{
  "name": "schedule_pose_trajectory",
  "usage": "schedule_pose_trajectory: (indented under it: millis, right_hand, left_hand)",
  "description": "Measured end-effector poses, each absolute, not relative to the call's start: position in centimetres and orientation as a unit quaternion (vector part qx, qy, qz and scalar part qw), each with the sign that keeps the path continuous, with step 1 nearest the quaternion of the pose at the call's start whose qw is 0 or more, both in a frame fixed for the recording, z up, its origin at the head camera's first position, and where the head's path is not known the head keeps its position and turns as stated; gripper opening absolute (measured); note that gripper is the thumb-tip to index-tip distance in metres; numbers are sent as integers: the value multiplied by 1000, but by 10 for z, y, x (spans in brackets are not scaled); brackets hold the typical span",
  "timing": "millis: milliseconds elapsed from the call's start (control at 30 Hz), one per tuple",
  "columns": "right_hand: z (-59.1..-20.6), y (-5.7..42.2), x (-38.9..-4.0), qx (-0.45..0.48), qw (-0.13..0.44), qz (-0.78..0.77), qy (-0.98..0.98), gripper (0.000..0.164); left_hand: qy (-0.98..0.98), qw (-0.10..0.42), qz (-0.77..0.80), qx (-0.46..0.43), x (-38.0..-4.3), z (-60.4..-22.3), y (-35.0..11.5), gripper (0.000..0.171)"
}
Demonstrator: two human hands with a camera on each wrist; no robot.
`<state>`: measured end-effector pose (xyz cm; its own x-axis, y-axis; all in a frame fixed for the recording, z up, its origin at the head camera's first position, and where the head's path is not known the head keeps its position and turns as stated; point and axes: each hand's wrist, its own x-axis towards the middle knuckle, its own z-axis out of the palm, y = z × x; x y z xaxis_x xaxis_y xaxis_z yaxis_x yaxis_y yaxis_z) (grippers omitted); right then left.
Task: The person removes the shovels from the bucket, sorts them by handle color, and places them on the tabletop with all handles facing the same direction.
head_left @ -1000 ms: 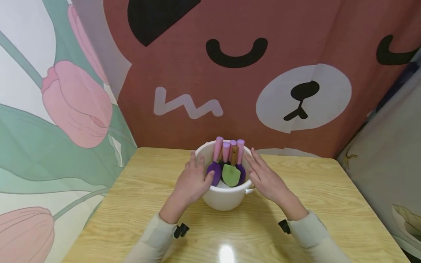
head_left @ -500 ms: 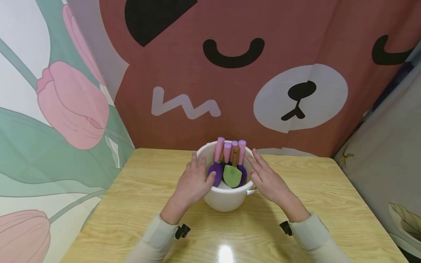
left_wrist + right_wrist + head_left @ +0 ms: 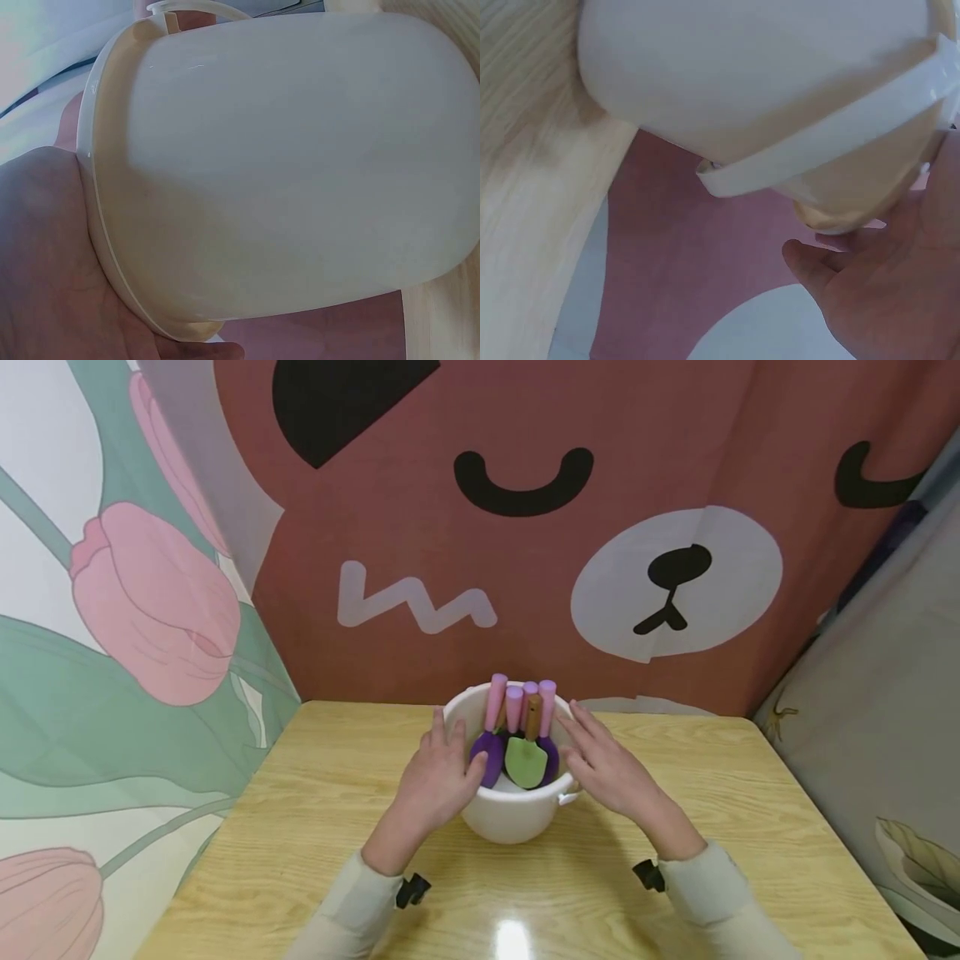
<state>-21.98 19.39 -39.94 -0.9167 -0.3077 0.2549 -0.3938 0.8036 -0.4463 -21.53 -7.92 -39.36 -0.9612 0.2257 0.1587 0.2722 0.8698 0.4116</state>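
A white bucket [image 3: 510,822] stands upright on the wooden table. Inside it lean several tools with pink handles [image 3: 496,702], two showing purple heads [image 3: 489,758]. In front of them is a small trowel [image 3: 527,762] with a green blade and brown handle. My left hand [image 3: 438,777] rests on the bucket's left rim, fingers extended, thumb over the front edge. My right hand [image 3: 609,768] lies along the right rim, fingers straight. The right wrist view shows the bucket's white handle strap [image 3: 832,142] hanging down its outer side, near my right hand.
The light wooden table [image 3: 712,810] spreads around the bucket, its back edge close to a curtain [image 3: 420,660] with a bear's face. A tulip-patterned curtain [image 3: 150,752] hangs at left, and a grey cloth [image 3: 885,710] hangs at right.
Both hands stay at the bucket's rim and the tools keep their places. Only the head view has shifted slightly.
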Motion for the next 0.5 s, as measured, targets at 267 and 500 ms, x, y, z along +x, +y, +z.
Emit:
schedule_pose_trajectory:
  millis: [267, 500]
  right_hand:
    - [-388, 191, -238, 166, 117, 309, -929, 61]
    - [-385, 189, -255, 147, 127, 346, -918, 61]
  left_hand:
    - [-965, 55, -219, -130, -215, -392, -80, 76]
    - [-966, 60, -214, -131, -216, -393, -80, 76]
